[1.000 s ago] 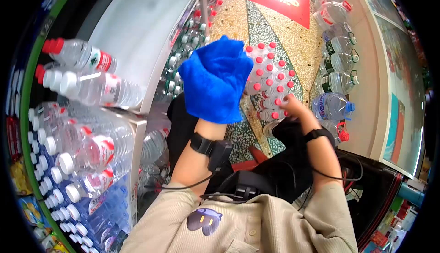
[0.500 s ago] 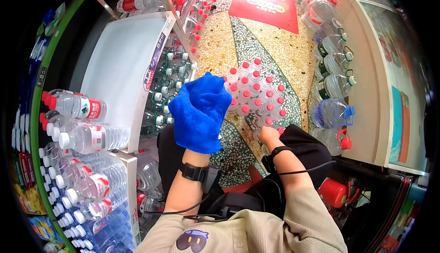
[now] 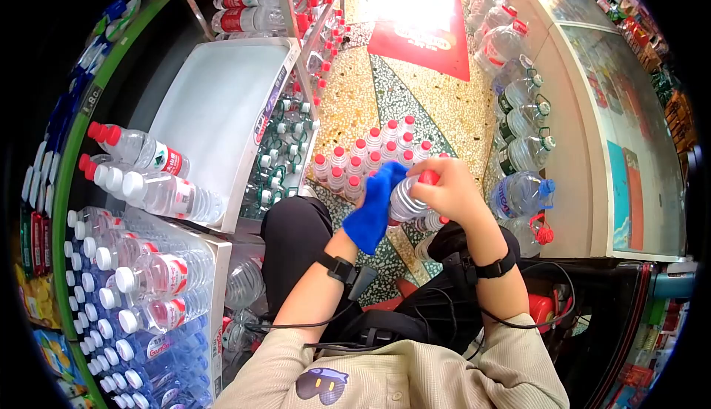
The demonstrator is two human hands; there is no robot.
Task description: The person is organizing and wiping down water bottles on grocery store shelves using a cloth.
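My right hand [image 3: 455, 190] is closed around the red-capped neck of a small clear water bottle [image 3: 406, 203], which is tilted in front of my knees. A blue cloth [image 3: 374, 213] is in my left hand [image 3: 363, 200], wrapped against the side of that bottle. The cloth hides most of my left fingers and part of the bottle. Just beyond my hands, a cluster of red-capped bottles [image 3: 373, 142] stands upright on the speckled floor; my arms and the cloth cover some of them.
A white shelf [image 3: 222, 76] stands at left, with bottles lying on lower shelves [image 3: 167, 276]. Large water jugs [image 3: 522, 187] line the right side by a glass-fronted counter [image 3: 622, 113]. A red mat [image 3: 422, 46] lies ahead. A red canister [image 3: 541, 313] sits near my right elbow.
My right hand has lifted a bottle from the floor group toward my middle. My left hand has moved right and down, bringing the cloth onto the bottle. The view has shifted slightly.
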